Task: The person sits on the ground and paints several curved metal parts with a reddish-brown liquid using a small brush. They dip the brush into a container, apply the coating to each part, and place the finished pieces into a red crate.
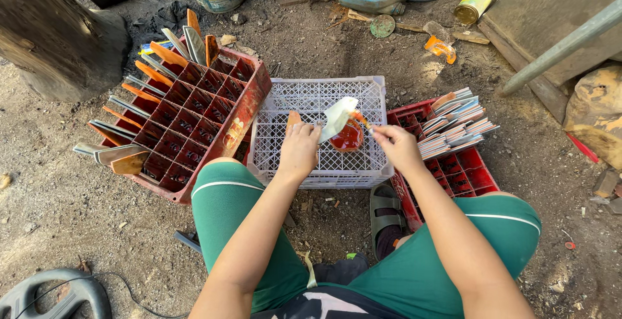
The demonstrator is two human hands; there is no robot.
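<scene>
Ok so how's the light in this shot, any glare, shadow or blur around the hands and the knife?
Head view: strong sun from the upper right, with a bright patch on the dirt; the knife blade in the left hand glares nearly white; the right hand is sunlit and sharp; the white crate is evenly lit; the log at upper left is in shade; the edges bow slightly from the wide lens.

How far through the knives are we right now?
Already standing in the red divided crate on the left: about a dozen knives with orange-brown handles. In hand: the left hand holds one pale-bladed knife over the white plastic basket, the right hand working at it. Left: the stack of bare blades on the right red crate.
</scene>
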